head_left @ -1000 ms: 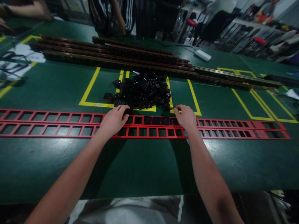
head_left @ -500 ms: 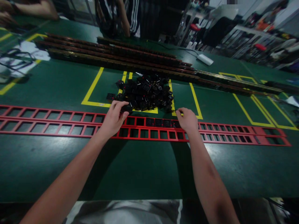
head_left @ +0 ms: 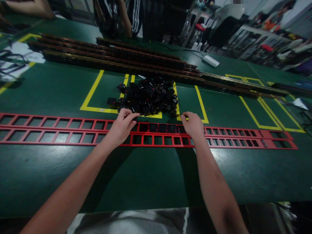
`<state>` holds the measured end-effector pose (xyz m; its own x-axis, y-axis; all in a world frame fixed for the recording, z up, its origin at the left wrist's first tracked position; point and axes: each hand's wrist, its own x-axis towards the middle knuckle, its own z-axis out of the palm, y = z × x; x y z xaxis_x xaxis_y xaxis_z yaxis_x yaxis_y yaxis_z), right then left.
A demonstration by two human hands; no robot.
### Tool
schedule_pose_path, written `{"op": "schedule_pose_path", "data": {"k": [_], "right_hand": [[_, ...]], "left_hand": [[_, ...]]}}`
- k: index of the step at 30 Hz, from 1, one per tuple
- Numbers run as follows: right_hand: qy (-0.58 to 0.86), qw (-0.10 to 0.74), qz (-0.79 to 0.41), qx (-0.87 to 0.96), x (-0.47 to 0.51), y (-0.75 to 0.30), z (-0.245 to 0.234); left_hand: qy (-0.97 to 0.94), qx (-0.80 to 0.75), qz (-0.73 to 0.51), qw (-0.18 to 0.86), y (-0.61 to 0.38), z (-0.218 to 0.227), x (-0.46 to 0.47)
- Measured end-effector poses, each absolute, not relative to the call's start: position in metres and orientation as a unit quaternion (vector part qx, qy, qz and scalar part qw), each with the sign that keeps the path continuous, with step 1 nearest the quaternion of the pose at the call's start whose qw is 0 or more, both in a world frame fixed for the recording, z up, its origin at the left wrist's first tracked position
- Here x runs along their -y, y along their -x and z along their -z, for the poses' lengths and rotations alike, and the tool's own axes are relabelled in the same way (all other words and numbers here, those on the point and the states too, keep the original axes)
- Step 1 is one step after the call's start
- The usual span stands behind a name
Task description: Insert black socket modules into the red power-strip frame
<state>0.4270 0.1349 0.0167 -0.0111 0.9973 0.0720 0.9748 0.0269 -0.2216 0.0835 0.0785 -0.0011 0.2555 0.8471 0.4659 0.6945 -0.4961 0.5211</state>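
Observation:
A red slotted frame (head_left: 117, 145), made of two long rows of openings, lies across the table. Three black socket modules (head_left: 162, 128) sit side by side in its far row. My left hand (head_left: 122, 126) is pinched around another black socket module (head_left: 136, 122), just above that row and left of the seated ones; fingers hide most of it. My right hand (head_left: 194, 125) rests over the far row to their right, its fingers curled together. Whatever lies under those fingertips is hidden, though a dark piece shows in the opening beside them.
Beyond the frame is a heap of loose black modules (head_left: 148, 97) among yellow tape lines (head_left: 91, 91). Long dark rails (head_left: 117, 53) lie behind it, with a white power strip (head_left: 211, 61) at the back. Cables (head_left: 12, 61) lie at left. A person (head_left: 117, 18) is across the table.
My left hand has brought the black module from the heap's near edge toward the frame's far row. My right hand stays over the same part of the frame. The whole view has shifted slightly.

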Motion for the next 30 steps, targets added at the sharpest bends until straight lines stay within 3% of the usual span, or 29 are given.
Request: {"op": "schedule_pose_path", "data": {"k": [19,30], "right_hand": [[0.692,0.104,-0.056,0.712,-0.1356,-0.4277,-0.0159],[0.696,0.102,-0.060,0.708,-0.1345,-0.4260,-0.0181]], "left_hand": [[-0.806,-0.414,-0.408,0.110,-0.0844,0.0031,-0.0801],[-0.798,-0.447,-0.346,0.208,-0.0849,0.0016,-0.0740]]}}
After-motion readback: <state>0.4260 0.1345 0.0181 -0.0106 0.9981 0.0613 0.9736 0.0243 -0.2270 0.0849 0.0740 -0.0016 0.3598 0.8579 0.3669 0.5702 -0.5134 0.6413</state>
